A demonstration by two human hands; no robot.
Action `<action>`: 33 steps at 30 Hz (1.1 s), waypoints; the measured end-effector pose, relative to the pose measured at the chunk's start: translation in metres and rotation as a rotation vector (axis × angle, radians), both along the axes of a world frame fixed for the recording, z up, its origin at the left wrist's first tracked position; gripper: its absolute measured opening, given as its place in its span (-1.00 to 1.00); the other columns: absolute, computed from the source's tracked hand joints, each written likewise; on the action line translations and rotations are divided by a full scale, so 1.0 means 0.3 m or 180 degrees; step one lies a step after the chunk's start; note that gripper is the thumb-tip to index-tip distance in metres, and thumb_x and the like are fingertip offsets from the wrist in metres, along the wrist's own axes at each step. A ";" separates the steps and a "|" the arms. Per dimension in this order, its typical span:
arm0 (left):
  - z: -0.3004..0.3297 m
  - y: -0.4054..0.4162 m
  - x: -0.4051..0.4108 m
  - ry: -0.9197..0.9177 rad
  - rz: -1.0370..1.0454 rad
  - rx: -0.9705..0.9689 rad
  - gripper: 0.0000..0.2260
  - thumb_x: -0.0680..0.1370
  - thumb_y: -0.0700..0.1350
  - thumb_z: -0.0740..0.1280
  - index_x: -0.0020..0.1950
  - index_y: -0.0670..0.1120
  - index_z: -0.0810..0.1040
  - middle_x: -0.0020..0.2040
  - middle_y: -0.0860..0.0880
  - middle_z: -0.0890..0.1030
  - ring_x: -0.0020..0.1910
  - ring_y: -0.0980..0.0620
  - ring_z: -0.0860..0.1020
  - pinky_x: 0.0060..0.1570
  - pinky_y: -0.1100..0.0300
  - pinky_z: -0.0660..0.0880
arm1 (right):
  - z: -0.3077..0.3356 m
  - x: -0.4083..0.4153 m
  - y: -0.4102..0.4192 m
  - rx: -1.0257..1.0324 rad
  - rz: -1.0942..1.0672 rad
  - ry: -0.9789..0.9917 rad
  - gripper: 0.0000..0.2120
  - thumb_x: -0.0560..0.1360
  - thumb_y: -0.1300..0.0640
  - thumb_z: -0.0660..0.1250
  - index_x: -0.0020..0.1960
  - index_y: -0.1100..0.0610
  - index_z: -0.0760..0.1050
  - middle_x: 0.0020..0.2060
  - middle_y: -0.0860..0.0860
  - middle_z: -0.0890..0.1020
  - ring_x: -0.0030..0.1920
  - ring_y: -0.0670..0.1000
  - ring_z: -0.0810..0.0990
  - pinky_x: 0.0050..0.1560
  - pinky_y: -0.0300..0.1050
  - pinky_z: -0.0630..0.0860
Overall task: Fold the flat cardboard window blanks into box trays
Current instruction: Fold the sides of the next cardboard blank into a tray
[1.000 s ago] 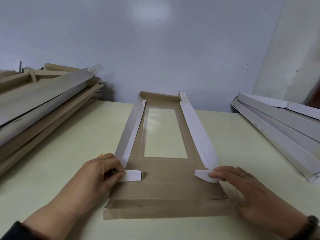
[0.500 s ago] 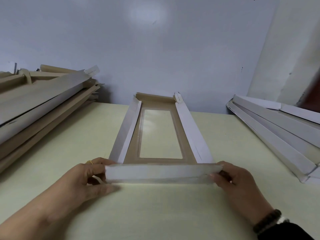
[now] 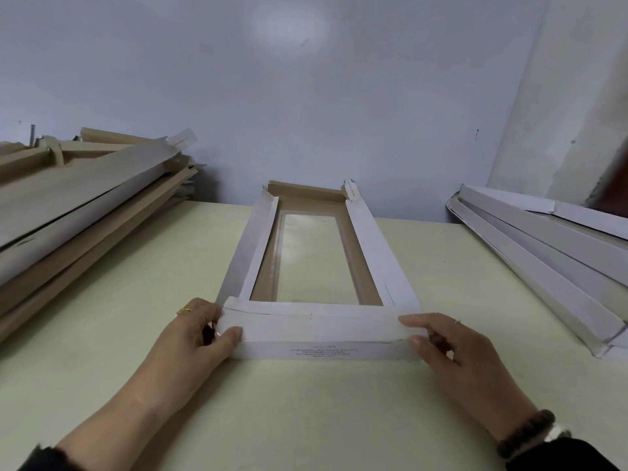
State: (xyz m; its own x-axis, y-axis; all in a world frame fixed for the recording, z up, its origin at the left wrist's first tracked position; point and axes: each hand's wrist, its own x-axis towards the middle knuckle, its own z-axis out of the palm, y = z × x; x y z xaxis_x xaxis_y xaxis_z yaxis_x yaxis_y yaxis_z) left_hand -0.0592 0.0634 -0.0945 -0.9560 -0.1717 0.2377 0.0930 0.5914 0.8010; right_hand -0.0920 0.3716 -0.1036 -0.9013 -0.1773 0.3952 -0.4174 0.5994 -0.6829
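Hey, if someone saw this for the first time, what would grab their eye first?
Probably the long cardboard tray mid-table, its clear window facing up. The left hand and right hand grip its white near end wall. Cardboard stacks flank it.

Left hand [image 3: 195,338] at near left, thumb and curled fingers pinching the folded end wall [image 3: 319,329]; right hand [image 3: 452,348] at near right, pinching the same wall; both forearms angled inward from the near edge
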 end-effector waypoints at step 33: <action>0.004 0.291 -0.004 0.0506 -0.0984 -0.2489 -0.73 0.63 0.05 0.00 0.16 0.03 0.43 0.01 0.03 0.46 0.04 -0.03 0.44 -0.21 0.16 0.22 | 0.027 -0.048 -0.103 0.0328 0.0664 -0.0143 -0.71 0.61 0.14 0.07 0.00 -0.04 0.57 0.02 -0.21 0.58 0.09 -0.23 0.47 0.11 -0.35 0.37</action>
